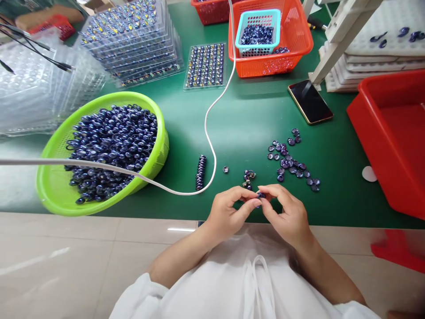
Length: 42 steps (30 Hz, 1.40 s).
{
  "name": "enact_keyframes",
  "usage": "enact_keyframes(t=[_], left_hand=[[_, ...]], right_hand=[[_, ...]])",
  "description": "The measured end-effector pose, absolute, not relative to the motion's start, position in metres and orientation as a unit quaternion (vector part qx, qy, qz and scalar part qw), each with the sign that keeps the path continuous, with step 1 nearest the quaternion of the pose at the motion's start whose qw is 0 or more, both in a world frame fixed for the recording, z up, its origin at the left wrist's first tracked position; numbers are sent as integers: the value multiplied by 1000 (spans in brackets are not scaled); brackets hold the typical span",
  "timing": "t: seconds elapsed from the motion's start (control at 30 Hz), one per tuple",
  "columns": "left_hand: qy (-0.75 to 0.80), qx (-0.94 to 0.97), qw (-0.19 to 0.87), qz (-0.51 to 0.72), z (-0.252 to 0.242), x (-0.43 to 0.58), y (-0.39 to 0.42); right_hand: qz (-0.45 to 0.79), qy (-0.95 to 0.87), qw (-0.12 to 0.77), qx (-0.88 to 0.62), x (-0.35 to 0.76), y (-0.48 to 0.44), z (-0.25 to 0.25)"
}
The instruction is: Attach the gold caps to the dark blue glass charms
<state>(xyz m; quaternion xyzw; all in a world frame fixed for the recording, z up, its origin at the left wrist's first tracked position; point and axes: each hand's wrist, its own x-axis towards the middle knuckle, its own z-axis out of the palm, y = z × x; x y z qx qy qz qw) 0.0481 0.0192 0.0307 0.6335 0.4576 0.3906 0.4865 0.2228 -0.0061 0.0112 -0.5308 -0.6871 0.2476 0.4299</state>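
Note:
My left hand (230,208) and my right hand (286,212) meet at the table's front edge. Fingertips of both are pinched on a small shiny dark-blue piece (261,195), mostly covered by the fingers. Just beyond them lies a little cluster of dark pieces with gold-coloured bits (248,178). Loose round dark-blue caps (292,169) are scattered to the right of it. On the left, a row of stacked dark caps (201,173) lies near a single cap (226,169).
A green basket (161,144) full of dark-blue pieces stands left, crossed by a white cable (209,128). Filled clear trays (142,48) are stacked behind. An orange basket (265,66), phone (310,102) and red bin (372,133) stand right. Another person's arm (43,18) shows far left.

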Motion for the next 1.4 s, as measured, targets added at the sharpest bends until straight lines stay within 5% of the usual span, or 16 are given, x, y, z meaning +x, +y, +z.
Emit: enact_keyframes(t=[0.43, 1.4], left_hand=[[451, 384, 730, 341, 39, 49, 20], [424, 299, 814, 263, 27, 42, 23]], right_hand=[[123, -775, 410, -464, 225, -7, 0], [243, -763, 447, -399, 226, -4, 12]])
